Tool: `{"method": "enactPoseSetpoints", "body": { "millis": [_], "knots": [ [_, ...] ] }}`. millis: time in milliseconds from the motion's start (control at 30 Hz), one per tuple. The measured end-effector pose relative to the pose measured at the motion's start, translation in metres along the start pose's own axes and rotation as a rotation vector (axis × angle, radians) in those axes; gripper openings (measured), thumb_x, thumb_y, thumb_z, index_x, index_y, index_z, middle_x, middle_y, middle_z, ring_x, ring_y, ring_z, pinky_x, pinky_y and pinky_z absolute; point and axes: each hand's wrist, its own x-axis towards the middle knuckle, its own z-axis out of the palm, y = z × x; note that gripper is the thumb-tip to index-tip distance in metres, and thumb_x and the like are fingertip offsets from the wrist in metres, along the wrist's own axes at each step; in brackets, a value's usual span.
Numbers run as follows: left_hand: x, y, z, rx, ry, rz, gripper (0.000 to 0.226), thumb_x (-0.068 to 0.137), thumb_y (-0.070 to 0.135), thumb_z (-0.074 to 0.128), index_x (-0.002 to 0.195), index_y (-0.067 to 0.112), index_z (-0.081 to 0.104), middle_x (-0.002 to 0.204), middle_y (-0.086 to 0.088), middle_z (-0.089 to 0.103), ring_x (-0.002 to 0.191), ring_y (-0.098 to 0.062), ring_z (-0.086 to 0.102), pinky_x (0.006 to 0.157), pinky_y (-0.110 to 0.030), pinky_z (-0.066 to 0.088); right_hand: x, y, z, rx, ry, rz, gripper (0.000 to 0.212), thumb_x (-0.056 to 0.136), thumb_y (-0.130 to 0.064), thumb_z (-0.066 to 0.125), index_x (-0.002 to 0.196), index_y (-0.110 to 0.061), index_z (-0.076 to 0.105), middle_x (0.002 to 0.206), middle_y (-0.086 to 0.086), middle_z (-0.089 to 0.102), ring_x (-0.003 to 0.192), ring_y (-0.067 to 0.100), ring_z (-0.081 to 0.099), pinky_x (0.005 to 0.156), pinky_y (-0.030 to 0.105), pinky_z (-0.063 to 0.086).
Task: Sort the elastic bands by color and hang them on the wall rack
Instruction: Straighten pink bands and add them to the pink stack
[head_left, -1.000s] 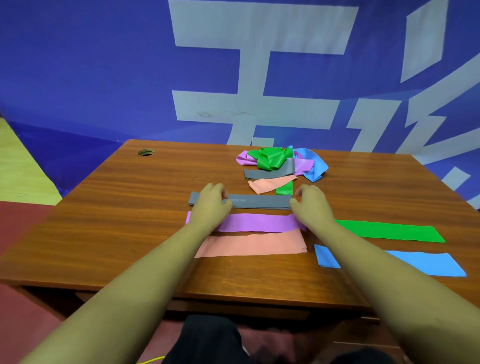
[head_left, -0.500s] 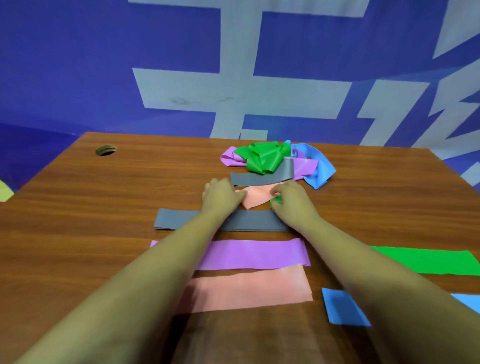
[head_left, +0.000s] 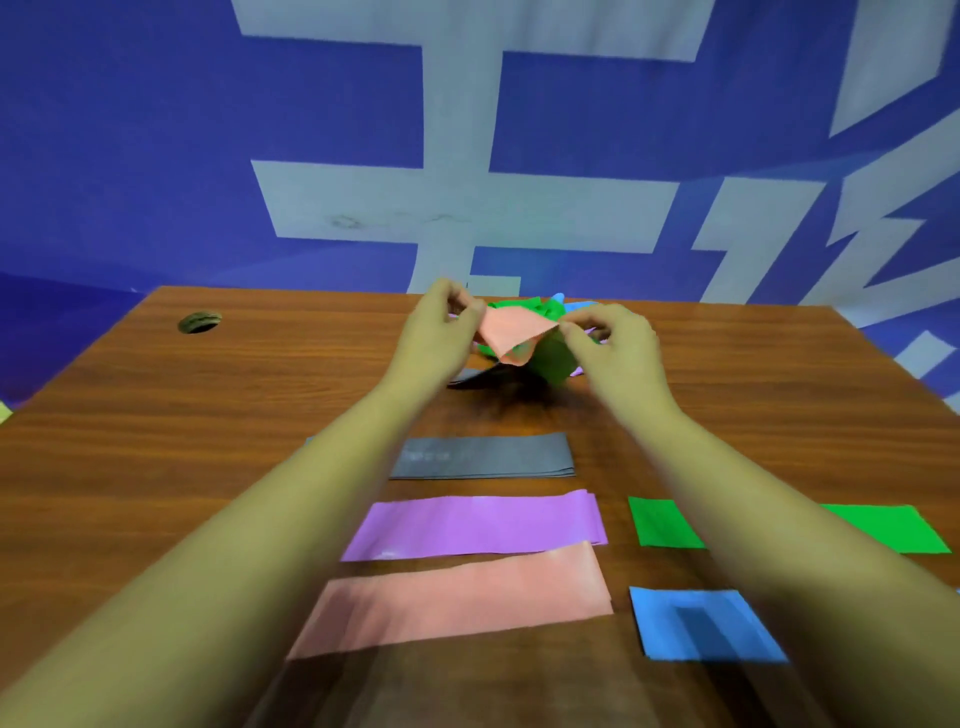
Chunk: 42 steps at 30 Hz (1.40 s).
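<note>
A pink elastic band (head_left: 511, 335) hangs in the air above the far pile, pinched at its left end by my left hand (head_left: 439, 332) and at its right end by my right hand (head_left: 613, 348). Behind it lies the tangled pile (head_left: 545, 358) of green, blue, purple and grey bands, mostly hidden by my hands. Flat bands lie in rows on the wooden table (head_left: 156, 441): grey (head_left: 488, 456), purple (head_left: 478, 525), pink (head_left: 457, 603), green (head_left: 665, 522) and blue (head_left: 701, 623). No wall rack is in view.
A round cable hole (head_left: 199, 321) sits at the table's far left corner. A blue banner with large white characters (head_left: 467, 202) stands right behind the table's far edge.
Both hands left the grey band, reached into the pile and lifted a pink band off the table. The camera moved closer and tilted forward.
</note>
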Motion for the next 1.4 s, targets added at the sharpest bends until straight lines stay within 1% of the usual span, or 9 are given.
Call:
{"method": "enactPoseSetpoints", "body": {
  "millis": [100, 233, 333, 500, 767, 933, 1100, 1267, 1400],
  "knots": [
    [-0.002, 0.037, -0.006, -0.024, 0.037, 0.039, 0.012, 0.096, 0.014, 0.053, 0.085, 0.015, 0.049, 0.08, -0.001, 0.06, 0.05, -0.002, 0.059, 0.048, -0.016, 0.043, 0.004, -0.014, -0.012, -0.056, -0.022, 0.023, 0.01, 0.087, -0.017, 0.064, 0.089, -0.015, 0.073, 0.09, 0.0, 0.071, 0.079, 0.014, 0.059, 0.078, 0.03, 0.048],
    [-0.009, 0.066, -0.01, 0.005, 0.073, 0.053, 0.006, 0.097, 0.018, 0.053, 0.092, 0.014, 0.053, 0.084, -0.003, 0.063, 0.05, 0.006, 0.058, 0.051, -0.013, 0.041, -0.006, -0.014, -0.021, -0.13, -0.113, 0.217, 0.027, 0.086, -0.007, 0.063, 0.112, -0.005, 0.069, 0.113, 0.01, 0.07, 0.098, 0.02, 0.064, 0.082, 0.019, 0.041],
    [-0.019, 0.085, -0.018, -0.012, 0.081, 0.093, 0.007, 0.096, 0.02, 0.057, 0.09, 0.016, 0.055, 0.079, 0.004, 0.061, 0.053, 0.008, 0.059, 0.054, -0.008, 0.04, -0.016, -0.035, -0.028, -0.02, -0.103, 0.188, 0.032, 0.084, -0.008, 0.065, 0.116, -0.006, 0.067, 0.116, 0.008, 0.068, 0.111, 0.022, 0.063, 0.093, 0.025, 0.045],
    [-0.037, 0.106, -0.035, -0.159, -0.045, 0.09, 0.011, 0.096, 0.017, 0.059, 0.086, 0.013, 0.057, 0.09, -0.005, 0.065, 0.076, -0.022, 0.071, 0.078, -0.036, 0.059, -0.035, -0.1, -0.055, 0.341, -0.236, -0.017, 0.017, 0.089, -0.015, 0.068, 0.105, -0.016, 0.071, 0.104, -0.003, 0.073, 0.1, 0.012, 0.066, 0.09, 0.028, 0.052],
    [-0.057, 0.102, -0.052, -0.1, -0.06, 0.076, 0.015, 0.094, 0.024, 0.061, 0.081, 0.016, 0.06, 0.068, 0.006, 0.056, 0.052, -0.004, 0.046, 0.051, -0.014, 0.04, -0.041, -0.128, -0.072, 0.226, -0.175, 0.002, 0.015, 0.089, -0.012, 0.06, 0.089, -0.01, 0.075, 0.084, 0.008, 0.074, 0.071, 0.01, 0.061, 0.069, 0.03, 0.05],
    [-0.106, 0.122, -0.067, -0.119, -0.013, 0.062, 0.014, 0.098, 0.023, 0.054, 0.085, 0.017, 0.055, 0.084, 0.0, 0.057, 0.074, -0.012, 0.051, 0.062, -0.022, 0.042, -0.076, -0.145, -0.117, 0.305, -0.125, 0.09, 0.019, 0.092, -0.011, 0.055, 0.093, -0.008, 0.074, 0.089, 0.008, 0.073, 0.074, 0.013, 0.063, 0.064, 0.028, 0.056],
    [-0.107, 0.105, -0.072, -0.07, -0.01, -0.002, 0.015, 0.099, 0.023, 0.051, 0.084, 0.019, 0.05, 0.071, 0.004, 0.047, 0.064, -0.012, 0.042, 0.061, -0.029, 0.034, -0.062, -0.127, -0.115, 0.197, -0.043, 0.298, 0.02, 0.086, -0.007, 0.053, 0.084, -0.013, 0.072, 0.089, 0.013, 0.071, 0.08, 0.028, 0.067, 0.066, 0.041, 0.058],
    [-0.109, 0.117, -0.074, 0.018, 0.043, 0.026, 0.012, 0.099, 0.025, 0.049, 0.09, 0.017, 0.05, 0.07, 0.004, 0.048, 0.061, -0.011, 0.044, 0.056, -0.025, 0.036, -0.073, -0.112, -0.124, -0.256, -0.333, 0.187, 0.019, 0.08, -0.003, 0.057, 0.082, -0.012, 0.074, 0.082, 0.013, 0.071, 0.073, 0.024, 0.066, 0.068, 0.038, 0.057],
    [-0.115, 0.136, -0.079, -0.11, -0.041, 0.066, 0.016, 0.089, 0.037, 0.054, 0.08, 0.024, 0.054, 0.073, 0.001, 0.053, 0.072, -0.019, 0.05, 0.069, -0.037, 0.04, -0.087, -0.121, -0.144, -0.082, -0.722, 0.161, 0.032, 0.076, -0.005, 0.077, 0.106, -0.015, 0.072, 0.097, 0.009, 0.074, 0.089, 0.018, 0.07, 0.087, 0.036, 0.058]
  ]
}}
